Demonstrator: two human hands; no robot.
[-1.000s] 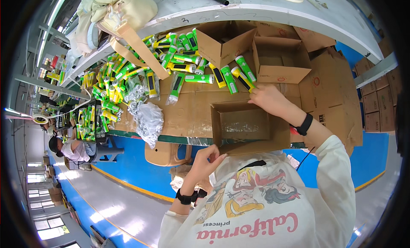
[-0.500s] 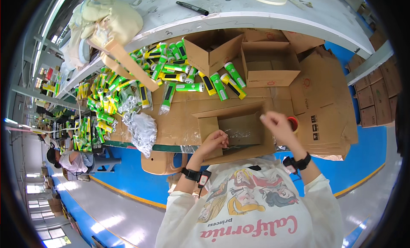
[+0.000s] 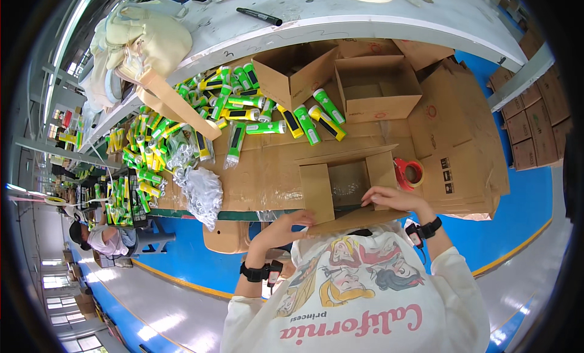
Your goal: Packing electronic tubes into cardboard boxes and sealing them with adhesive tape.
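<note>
An open brown cardboard box (image 3: pixel 317 195) stands before me at the table's near edge, its flaps folded outward. Its inside, in shadow, shows a shiny bottom. My left hand (image 3: pixel 283 229) is at the box's near left corner, fingers stretched toward the left flap and thumb apart from them. Over the near right part of the box reaches my right hand (image 3: pixel 394 198), its fingers extended and slightly spread above the opening. Neither hand visibly holds anything. Just beyond the right hand lies a red roll of tape (image 3: pixel 409 173).
Green and yellow flashlights (image 3: pixel 265 128) lie heaped at the far left beside a pile of clear plastic bags (image 3: pixel 202 192). Two more open boxes (image 3: pixel 380 107) stand at the back under a white shelf (image 3: pixel 365 31). A bag strap (image 3: pixel 182 110) hangs down left. Flattened cardboard (image 3: pixel 462 152) lies right.
My right hand has come down from above the right flap to the box's near side. My left hand has drawn back left and nearer. The right flap now stands out, and the tape roll is uncovered.
</note>
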